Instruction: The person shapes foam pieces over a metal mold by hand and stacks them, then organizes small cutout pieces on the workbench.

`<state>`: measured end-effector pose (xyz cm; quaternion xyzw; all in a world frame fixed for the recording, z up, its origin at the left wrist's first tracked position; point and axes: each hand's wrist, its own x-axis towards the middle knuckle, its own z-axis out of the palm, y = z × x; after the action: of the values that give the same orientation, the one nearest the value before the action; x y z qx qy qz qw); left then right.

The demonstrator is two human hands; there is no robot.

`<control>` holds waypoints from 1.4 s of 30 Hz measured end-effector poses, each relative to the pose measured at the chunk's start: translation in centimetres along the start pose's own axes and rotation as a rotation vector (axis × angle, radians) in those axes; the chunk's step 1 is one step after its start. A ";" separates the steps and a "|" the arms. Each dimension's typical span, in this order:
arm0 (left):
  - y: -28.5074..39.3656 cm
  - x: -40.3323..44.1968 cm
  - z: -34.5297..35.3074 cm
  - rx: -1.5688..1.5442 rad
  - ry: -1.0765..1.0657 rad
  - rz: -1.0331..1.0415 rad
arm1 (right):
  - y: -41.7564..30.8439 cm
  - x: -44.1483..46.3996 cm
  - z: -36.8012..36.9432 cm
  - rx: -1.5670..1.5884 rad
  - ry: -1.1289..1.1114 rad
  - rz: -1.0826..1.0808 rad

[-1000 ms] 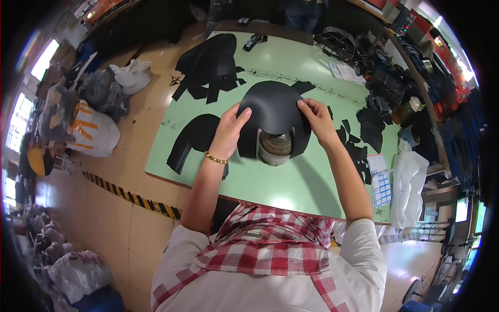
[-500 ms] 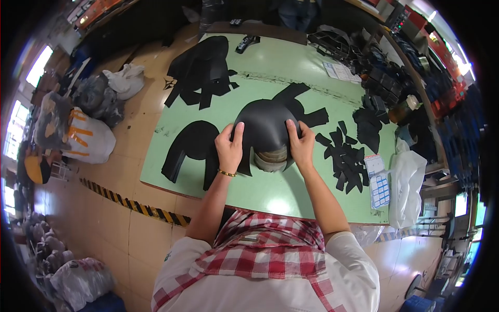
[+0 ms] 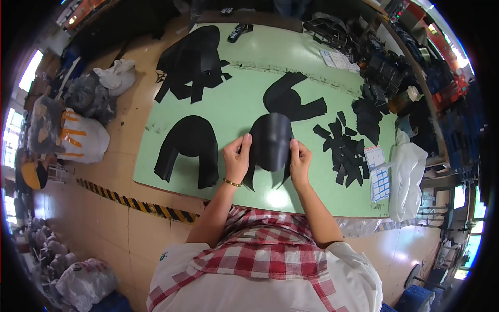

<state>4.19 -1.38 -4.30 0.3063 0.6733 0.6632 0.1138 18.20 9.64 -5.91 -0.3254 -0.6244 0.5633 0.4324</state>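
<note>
Both my hands hold a black U-shaped leather-like piece (image 3: 272,141) above the near part of the green table. Its middle bulges toward me and its two legs hang down toward the near edge. My left hand (image 3: 237,158) pinches the left side between thumb and fingers. On the right side, my right hand (image 3: 300,161) grips it the same way. To the left lies a similar U-shaped piece (image 3: 189,136). Just beyond my hands, another curved black piece (image 3: 280,99) rests on the table. Whatever is beneath the held piece is hidden.
Small black cut pieces (image 3: 345,153) lie in a pile at right, near a white-and-blue printed card (image 3: 379,174) and a white plastic bag (image 3: 408,177). Larger black pieces (image 3: 195,57) are heaped at far left. Black-and-yellow tape (image 3: 138,203) marks the floor.
The held piece has turned and narrowed between my hands, which have come closer together. A tan, ringed round object that showed beneath it is now hidden. My view has shifted slightly.
</note>
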 end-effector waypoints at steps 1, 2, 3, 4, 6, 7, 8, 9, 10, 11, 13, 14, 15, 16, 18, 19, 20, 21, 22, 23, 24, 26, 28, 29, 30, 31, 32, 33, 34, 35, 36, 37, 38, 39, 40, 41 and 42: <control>0.1 -0.3 -0.1 -0.028 -0.009 -0.011 | 0.1 -0.3 -0.1 0.019 -0.006 0.014; 0.2 -0.4 -0.1 -0.056 -0.018 -0.020 | 0.3 -0.3 -0.3 0.038 -0.022 0.028; 0.2 -0.4 -0.1 -0.105 -0.038 -0.041 | 0.1 -0.4 -0.3 0.056 -0.037 0.046; 0.3 -0.5 -0.2 -0.152 -0.059 -0.065 | -0.1 -0.6 -0.5 0.073 -0.051 0.066; 0.3 -0.5 -0.4 -0.166 -0.085 -0.092 | -0.8 -0.6 -0.7 0.130 -0.086 0.180; 0.3 -0.5 -0.6 -0.132 -0.092 -0.097 | -1.4 -0.7 -0.7 0.159 -0.101 0.237; 0.3 -0.6 -0.7 -0.098 -0.101 -0.105 | -2.0 -0.9 -0.8 0.115 -0.112 0.219; 0.7 -0.8 -1.0 -0.057 -0.082 -0.080 | -2.8 -1.2 -1.0 0.067 -0.122 0.201; 1.4 -0.8 -1.7 -0.018 -0.063 -0.055 | -3.5 -1.5 -1.3 0.018 -0.131 0.184; 2.2 -0.6 -2.5 0.018 -0.041 -0.027 | -3.9 -1.5 -1.6 -0.012 -0.175 0.101; 4.3 0.2 -5.1 -0.014 -0.002 0.010 | -4.7 -1.2 -2.4 -0.076 -0.265 -0.063; 5.2 1.1 -7.0 -0.062 -0.004 0.015 | -7.3 -0.8 -3.1 -0.018 -0.396 0.136; 5.6 2.4 -9.1 0.008 0.031 0.069 | -7.7 0.6 -3.4 -0.082 -0.385 0.044; 5.4 3.8 -11.1 0.024 0.089 0.045 | -7.8 2.9 -3.7 -0.101 -0.358 -0.069; 3.3 7.1 -15.6 0.125 0.040 0.024 | -6.0 8.4 -4.4 -0.313 -0.322 -0.209; 1.6 8.4 -17.4 0.238 0.039 -0.008 | -5.4 10.4 -5.0 -0.516 -0.332 -0.144; -1.4 9.7 -19.5 0.370 0.001 0.005 | -3.0 12.5 -5.9 -0.671 -0.342 -0.301; -3.9 10.7 -21.0 0.502 -0.035 0.019 | -0.2 14.0 -6.7 -0.825 -0.348 -0.462; -4.7 11.0 -21.8 0.680 -0.072 -0.033 | 1.7 14.8 -7.4 -0.922 -0.373 -0.521; -5.1 10.8 -22.4 0.858 -0.107 -0.087 | 3.3 15.5 -7.9 -1.020 -0.396 -0.579; -5.3 10.6 -22.7 1.035 -0.142 -0.143 | 3.9 16.0 -8.0 -1.119 -0.417 -0.636; -5.5 9.8 -22.9 1.017 -0.022 0.015 | 3.1 16.4 -7.9 -1.126 -0.534 -0.560; -4.5 9.4 -22.5 1.021 -0.003 -0.002 | 3.1 16.7 -7.8 -1.116 -0.608 -0.504; -4.2 9.4 -21.9 0.935 0.011 0.059 | 3.0 17.1 -7.6 -1.103 -0.622 -0.489; -4.0 9.5 -21.2 0.849 0.023 0.118 | 3.2 17.4 -7.5 -1.090 -0.636 -0.473; -3.0 9.5 -20.0 0.762 0.035 0.176 | 3.4 17.7 -7.3 -1.069 -0.637 -0.427; -2.0 9.2 -18.8 0.716 -0.005 0.166 | 3.5 18.0 -7.1 -1.048 -0.637 -0.382; -1.7 9.2 -17.5 0.654 -0.037 0.175 | 3.6 18.3 -6.9 -1.027 -0.634 -0.339; -1.5 9.3 -16.2 0.604 -0.064 0.194 | 3.6 18.3 -6.6 -1.091 -0.632 -0.356; -1.2 9.3 -14.8 0.553 -0.093 0.214 | 3.5 18.3 -6.2 -1.154 -0.628 -0.371; -0.8 9.2 -13.5 0.524 -0.126 0.242 | 3.6 18.1 -5.9 -1.218 -0.623 -0.383; -0.4 9.1 -12.2 0.494 -0.157 0.270 | 4.0 18.0 -5.8 -1.270 -0.626 -0.453; -0.3 9.0 -11.1 0.470 -0.173 0.283 | 4.3 17.8 -5.6 -1.322 -0.630 -0.522; 0.2 8.8 -10.1 0.441 -0.195 0.299 | 4.0 17.5 -5.3 -1.374 -0.635 -0.592; 0.8 8.6 -9.3 0.395 -0.224 0.280 | 3.5 17.4 -5.1 -1.357 -0.613 -0.589; 1.3 8.5 -8.7 0.350 -0.252 0.260 | 2.9 17.6 -4.8 -1.253 -0.521 -0.625; 1.3 8.6 -8.3 0.274 -0.261 0.231 | 1.1 17.5 -4.1 -1.145 -0.432 -0.656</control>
<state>-6.84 -3.49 -0.06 0.4774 0.6970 0.5289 0.0808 14.59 27.18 -3.96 -0.1773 -0.9615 0.0376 0.2067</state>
